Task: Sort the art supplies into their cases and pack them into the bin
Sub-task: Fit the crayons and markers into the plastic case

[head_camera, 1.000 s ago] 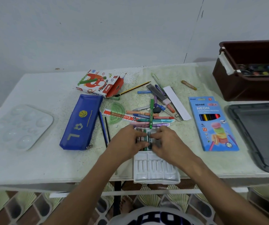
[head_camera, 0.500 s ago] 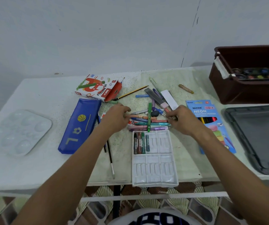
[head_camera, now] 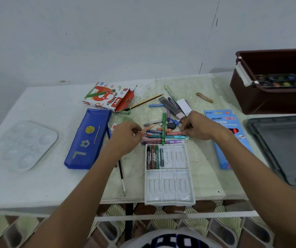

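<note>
my left hand (head_camera: 125,136) pinches a peach pastel stick (head_camera: 148,129) between thumb and fingers, its tip pointing up-right over the pile of loose pens and pastels (head_camera: 164,135). my right hand (head_camera: 198,127) has fingers curled down onto the right end of that pile, pinching a reddish stick (head_camera: 175,133) that lies flat on the tabletop (head_camera: 54,108).

white pastel tray (head_camera: 169,174) sits just below the pile, near edge hanging over the tabletop front. four sticks (head_camera: 155,157) lie in its upper-left slots: black, red, green, dark blue. the other slots hold nothing.

oil pastels box (head_camera: 108,99) lies open at the back, left of centre. blue pencil case (head_camera: 88,138) is left of my left hand. paint palette (head_camera: 21,145) is at far left. neon pencils box (head_camera: 228,138) lies right of my right forearm, partly hidden by it. brown bin (head_camera: 272,83) is at back right with a paint set (head_camera: 279,82) inside. grey lid (head_camera: 283,151) lies in front of the bin. a paintbrush (head_camera: 121,173) lies under my left forearm.
</note>
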Tool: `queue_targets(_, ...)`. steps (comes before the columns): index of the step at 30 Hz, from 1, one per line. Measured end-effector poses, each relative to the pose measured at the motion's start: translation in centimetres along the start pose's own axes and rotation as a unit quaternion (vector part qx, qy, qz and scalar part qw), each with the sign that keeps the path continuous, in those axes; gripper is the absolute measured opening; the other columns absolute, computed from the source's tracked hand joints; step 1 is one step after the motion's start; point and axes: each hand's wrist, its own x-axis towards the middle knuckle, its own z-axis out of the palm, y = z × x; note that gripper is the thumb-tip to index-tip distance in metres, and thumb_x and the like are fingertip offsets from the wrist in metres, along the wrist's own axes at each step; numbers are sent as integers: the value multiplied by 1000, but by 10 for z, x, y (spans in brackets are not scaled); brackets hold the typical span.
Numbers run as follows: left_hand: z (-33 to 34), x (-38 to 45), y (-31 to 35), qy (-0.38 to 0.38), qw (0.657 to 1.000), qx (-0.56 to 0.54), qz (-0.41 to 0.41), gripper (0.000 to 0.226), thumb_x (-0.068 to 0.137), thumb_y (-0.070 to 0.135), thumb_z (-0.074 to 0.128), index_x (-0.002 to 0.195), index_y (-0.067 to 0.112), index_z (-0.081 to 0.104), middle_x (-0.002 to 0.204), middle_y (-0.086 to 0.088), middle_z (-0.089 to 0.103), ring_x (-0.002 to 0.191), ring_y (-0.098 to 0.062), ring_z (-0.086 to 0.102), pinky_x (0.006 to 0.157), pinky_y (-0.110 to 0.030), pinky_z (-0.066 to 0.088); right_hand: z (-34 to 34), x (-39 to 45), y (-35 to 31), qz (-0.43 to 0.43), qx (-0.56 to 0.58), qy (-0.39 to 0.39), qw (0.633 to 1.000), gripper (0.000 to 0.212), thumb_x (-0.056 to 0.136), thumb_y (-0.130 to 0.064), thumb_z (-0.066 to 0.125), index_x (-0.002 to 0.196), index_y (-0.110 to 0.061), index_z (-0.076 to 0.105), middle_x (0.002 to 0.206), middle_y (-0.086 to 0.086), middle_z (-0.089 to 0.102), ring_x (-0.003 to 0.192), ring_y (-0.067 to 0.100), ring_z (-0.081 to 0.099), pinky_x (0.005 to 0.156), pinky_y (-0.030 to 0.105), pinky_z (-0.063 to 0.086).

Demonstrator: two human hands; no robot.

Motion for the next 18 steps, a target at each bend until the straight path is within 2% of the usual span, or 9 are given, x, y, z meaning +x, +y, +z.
queue_targets(3, 0, -15, 8, 11, 999, -32, -5, 17, 88, 28, 65, 98, 16, 73, 85, 3, 69, 71, -5, 56, 59, -11, 36, -2, -14, -1, 3, 44, 21, 999, 6, 87, -16, 67, 86, -22, 70, 80, -10, 61, 69, 3, 55, 52, 10, 34)
queue_targets(6, 0, -35, 22, 14, 997, -76, -6, 16, 87, 28, 67, 100, 19, 72, 79, 7, 67, 68, -4, 59, 58, -9, 39, -7, -34, -2, -1, 114, 87, 990, 7, 89, -16, 65, 93, -19, 70, 84, -10, 65, 76, 5, 59, 60, 11, 40)
queue_targets(8, 2, -47, 32, 4, 994, -109, -9, 15, 86, 27, 68, 101, 23, 71, 75, 9, 65, 67, -4, 60, 58, -10, 44, -8, -49, -7, -11, 172, 122, 977, 9, 88, -16, 66, 96, -18, 71, 85, -13, 66, 76, 6, 62, 61, 8, 42)
queue_targets(11, 8, -64, 41, -12, 988, -154, -8, 11, 84, 26, 69, 96, 26, 71, 69, 9, 63, 63, -6, 59, 59, -19, 50, -4, -68, -21, -41, 252, 139, 957, 9, 85, -14, 69, 93, -16, 72, 82, -5, 69, 72, 6, 63, 63, 8, 44)
queue_targets(13, 13, -72, 44, -15, 986, -166, -8, 9, 83, 25, 70, 89, 31, 69, 65, 7, 63, 59, -8, 58, 58, -21, 49, 3, -77, -30, -56, 289, 131, 947, 11, 83, -14, 71, 93, -19, 72, 80, -2, 69, 73, 7, 64, 68, 14, 49)
queue_targets(15, 19, -78, 46, -20, 983, -182, -15, 12, 82, 23, 70, 85, 35, 67, 63, 5, 64, 57, -11, 58, 56, -22, 49, 10, -81, -34, -54, 333, 121, 934, 14, 81, -12, 73, 94, -18, 71, 80, 3, 68, 76, 14, 65, 75, 25, 54)
queue_targets(18, 27, -82, 49, -30, 983, -180, -22, 5, 83, 25, 68, 86, 29, 69, 62, 4, 64, 52, -6, 54, 53, -19, 47, 21, -79, -36, -10, 403, 109, 908, 14, 79, -9, 74, 91, -13, 70, 81, 12, 67, 75, 24, 69, 78, 41, 58)
